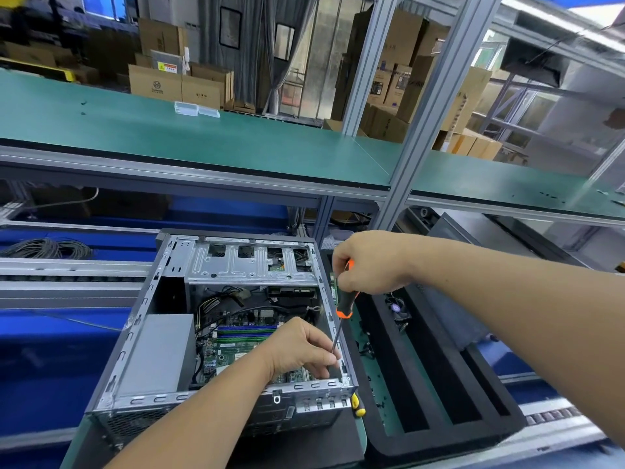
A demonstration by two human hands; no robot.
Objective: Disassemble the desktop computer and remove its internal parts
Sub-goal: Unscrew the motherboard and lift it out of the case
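An open desktop computer case (142,336) lies on its side before me, with the green motherboard (236,350), a grey power supply (159,353) and a metal drive cage (250,262) showing inside. My right hand (368,262) grips the orange-and-black handle of a screwdriver (345,302), held upright. Its thin shaft runs down to the near right corner of the case. There my left hand (301,346) pinches the shaft near its tip, just above the case rim.
A black foam tray (439,418) with long slots sits right of the case, holding a small fan part (397,308). A yellow-handled tool (357,406) lies by the case's near right corner. A green shelf (203,137) spans above. Coiled cables (50,248) lie at far left.
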